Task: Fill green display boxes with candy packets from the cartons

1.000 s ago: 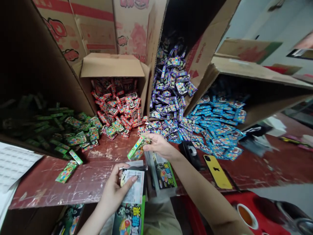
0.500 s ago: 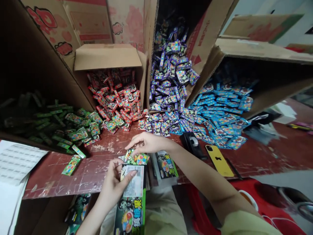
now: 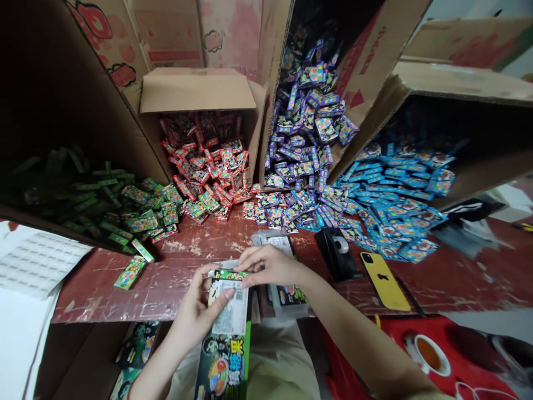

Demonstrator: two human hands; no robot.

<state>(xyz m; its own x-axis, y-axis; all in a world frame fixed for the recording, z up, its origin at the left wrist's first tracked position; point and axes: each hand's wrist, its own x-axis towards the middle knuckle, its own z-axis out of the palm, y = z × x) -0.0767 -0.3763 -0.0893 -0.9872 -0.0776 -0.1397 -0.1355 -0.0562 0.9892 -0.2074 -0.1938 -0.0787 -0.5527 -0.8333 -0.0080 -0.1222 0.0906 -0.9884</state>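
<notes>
My left hand [image 3: 202, 303] is closed around a tall black and green candy box [image 3: 225, 355], its thumb lying across the white barcode label. The box stands tilted in front of my lap, its top end facing the table. Only a strip of a small green candy box [image 3: 230, 275] shows at that top end; the rest is hidden inside the larger one. My right hand [image 3: 272, 269] bends over the opening, thumb and fingers pinched at the small box's right end. Under my right wrist, another black candy box in clear plastic [image 3: 289, 294] lies on the table.
Cartons spill small green [image 3: 141, 222], red [image 3: 212, 172], purple [image 3: 308, 133] and blue candy boxes [image 3: 395, 189] onto the red table [image 3: 179, 278]. A black tape dispenser [image 3: 336, 255] and yellow phone [image 3: 385, 282] lie right. A cup [image 3: 431, 355] stands on a red stool.
The small green candy box has slid down into the larger box, leaving just its top edge visible. My right hand has moved down and right with it. The view has shifted slightly.
</notes>
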